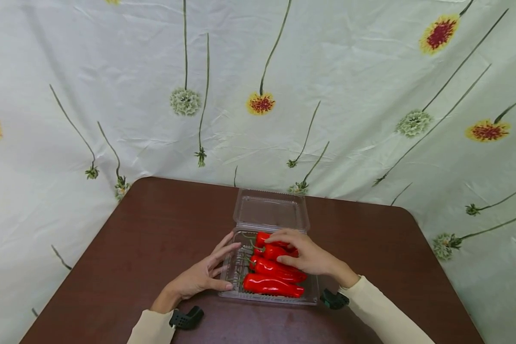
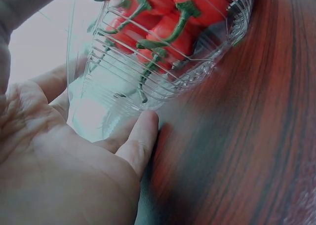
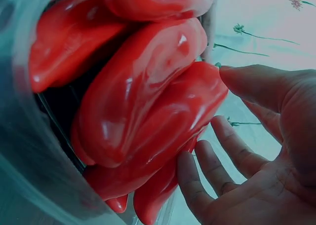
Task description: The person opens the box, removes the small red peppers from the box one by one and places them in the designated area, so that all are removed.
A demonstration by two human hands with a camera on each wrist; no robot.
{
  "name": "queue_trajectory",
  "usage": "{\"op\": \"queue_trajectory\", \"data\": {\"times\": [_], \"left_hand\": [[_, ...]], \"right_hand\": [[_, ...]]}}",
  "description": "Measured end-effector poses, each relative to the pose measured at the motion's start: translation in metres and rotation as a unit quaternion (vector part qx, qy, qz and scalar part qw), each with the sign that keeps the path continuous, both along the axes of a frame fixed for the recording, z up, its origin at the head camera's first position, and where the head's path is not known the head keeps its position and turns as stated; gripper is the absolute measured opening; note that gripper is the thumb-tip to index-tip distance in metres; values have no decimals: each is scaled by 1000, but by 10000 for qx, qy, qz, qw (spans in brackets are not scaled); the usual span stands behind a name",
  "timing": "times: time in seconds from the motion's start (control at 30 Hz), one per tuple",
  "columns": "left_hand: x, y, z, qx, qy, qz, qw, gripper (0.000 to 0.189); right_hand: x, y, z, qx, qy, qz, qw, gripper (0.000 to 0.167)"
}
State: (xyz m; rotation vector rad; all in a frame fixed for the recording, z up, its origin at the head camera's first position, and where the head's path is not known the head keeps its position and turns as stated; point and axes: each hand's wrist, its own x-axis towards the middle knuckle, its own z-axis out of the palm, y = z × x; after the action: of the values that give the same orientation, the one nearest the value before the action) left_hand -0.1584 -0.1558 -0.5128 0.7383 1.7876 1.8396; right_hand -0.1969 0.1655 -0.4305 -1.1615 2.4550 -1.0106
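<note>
A clear plastic clamshell box [image 1: 264, 300] lies on the table with its lid [image 1: 271, 210] folded back. Several glossy red peppers [image 1: 273, 285] with green stems fill its right and middle part, stems pointing left. My left hand [image 1: 202, 276] rests against the box's left end, fingers spread and nearly straight; in the left wrist view its fingertips are right at the ribbed wall. My right hand [image 1: 307, 252] reaches over the far peppers. Its thumb and fingers span one red pepper [image 3: 173, 121], thumb on one side and fingertips on the other.
The brown wooden table [image 1: 172, 224] extends around the box. A white cloth with printed flowers [image 1: 223, 129] hangs behind it and down both sides. Dark bands with small devices [image 1: 187, 317] are on both wrists, below cream sleeves [image 1: 382, 310].
</note>
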Motion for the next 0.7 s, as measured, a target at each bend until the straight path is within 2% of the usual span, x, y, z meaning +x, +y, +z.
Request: {"op": "queue_trajectory", "data": {"times": [0.43, 0.7], "left_hand": [[1, 0, 0, -23, 6, -11, 10000, 88], [0, 0, 1, -92, 63, -2, 9999, 88]], "right_hand": [[2, -8, -1, 287, 119, 51, 9995, 46], [1, -10, -5, 595, 461, 82, 9971, 44]]}}
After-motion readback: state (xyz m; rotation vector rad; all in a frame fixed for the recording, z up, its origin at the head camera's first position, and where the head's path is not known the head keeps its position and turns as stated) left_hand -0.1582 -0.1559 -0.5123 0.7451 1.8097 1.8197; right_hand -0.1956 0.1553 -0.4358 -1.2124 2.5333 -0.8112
